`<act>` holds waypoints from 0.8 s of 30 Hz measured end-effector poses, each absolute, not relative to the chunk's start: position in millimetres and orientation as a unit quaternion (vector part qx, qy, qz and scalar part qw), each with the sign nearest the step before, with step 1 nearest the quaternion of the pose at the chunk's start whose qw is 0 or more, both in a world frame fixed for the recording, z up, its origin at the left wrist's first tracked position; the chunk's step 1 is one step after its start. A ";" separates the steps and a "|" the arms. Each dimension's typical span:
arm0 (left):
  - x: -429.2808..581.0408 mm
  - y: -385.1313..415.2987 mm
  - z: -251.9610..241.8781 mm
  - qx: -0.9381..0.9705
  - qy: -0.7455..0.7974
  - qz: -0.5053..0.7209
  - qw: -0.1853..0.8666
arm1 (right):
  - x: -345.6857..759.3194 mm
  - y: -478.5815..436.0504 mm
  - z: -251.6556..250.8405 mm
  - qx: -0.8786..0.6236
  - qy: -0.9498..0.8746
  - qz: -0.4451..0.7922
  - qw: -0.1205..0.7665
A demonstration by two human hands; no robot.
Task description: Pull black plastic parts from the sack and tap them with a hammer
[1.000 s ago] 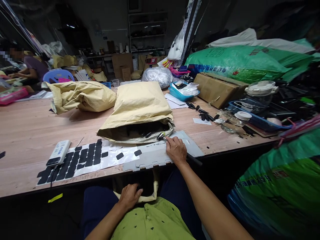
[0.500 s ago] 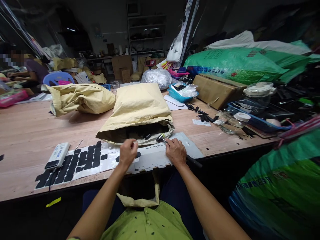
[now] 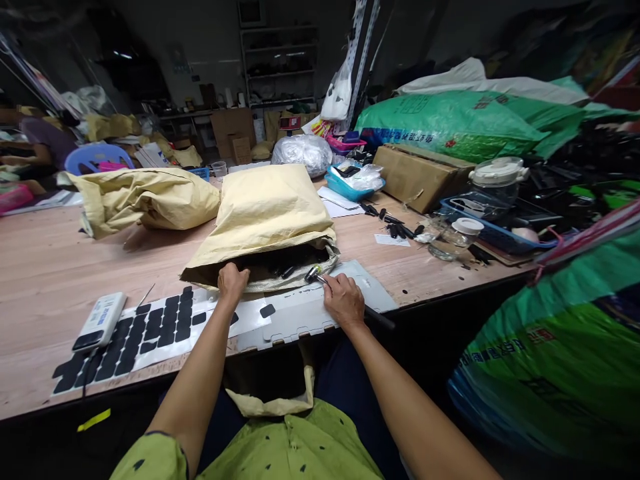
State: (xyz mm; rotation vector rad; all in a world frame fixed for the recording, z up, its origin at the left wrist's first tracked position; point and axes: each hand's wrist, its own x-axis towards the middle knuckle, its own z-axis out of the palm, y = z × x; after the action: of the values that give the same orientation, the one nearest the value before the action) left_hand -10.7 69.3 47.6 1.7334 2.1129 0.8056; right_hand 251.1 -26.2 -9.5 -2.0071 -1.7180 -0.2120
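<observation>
My right hand (image 3: pixel 345 300) is closed round a small hammer (image 3: pixel 313 273) with a metal head, a yellow-green face and a black handle poking out behind the palm. The head lies at the lower lip of a tan paper sack (image 3: pixel 275 207) whose dark mouth faces me, with black pieces (image 3: pixel 288 272) inside. At the left part of that mouth, my left hand (image 3: pixel 233 281) has its fingers curled, and its fingertips are hidden. Below lie a grey board (image 3: pixel 320 313), a sheet of rounded black pads (image 3: pixel 170 317) and a single black pad (image 3: pixel 268 311).
On the left are a white power strip (image 3: pixel 103 320) and another tan sack (image 3: pixel 150 200). To the right stand a cardboard box (image 3: pixel 415 177), clear jars (image 3: pixel 463 233) and a blue tray (image 3: pixel 500 227). A green bag (image 3: pixel 550 347) bulges beside the table's edge.
My left hand has moved left and forward, from above the board to the sack's mouth. A single black pad is now uncovered there. My right hand still holds the hammer. The view has shifted slightly.
</observation>
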 end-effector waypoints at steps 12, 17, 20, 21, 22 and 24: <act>3.8 -18.2 10.4 0.791 0.501 0.280 0.212 | 251.2 -26.0 -12.0 -0.735 -0.627 -0.076 0.247; 4.3 -13.5 9.8 0.787 0.505 0.273 0.225 | 251.4 -26.1 -14.3 -0.736 -0.627 -0.078 0.244; 4.0 -13.0 9.5 0.785 0.504 0.273 0.234 | 253.4 -24.8 -14.2 -0.732 -0.632 -0.073 0.243; 4.1 -13.1 9.4 0.784 0.506 0.271 0.237 | 254.1 -24.4 -13.4 -0.730 -0.635 -0.069 0.244; 4.3 -13.1 9.3 0.782 0.510 0.269 0.239 | 254.6 -24.2 -12.1 -0.727 -0.637 -0.062 0.249; 4.6 -13.1 9.6 0.779 0.515 0.265 0.239 | 253.2 -25.5 -7.7 -0.717 -0.638 -0.045 0.275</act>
State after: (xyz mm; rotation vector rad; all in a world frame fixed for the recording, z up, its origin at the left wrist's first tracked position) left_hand 4.6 -13.1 9.6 2.1323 1.4107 0.7265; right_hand 253.2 -25.5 -7.7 -1.9283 -1.7155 -0.1197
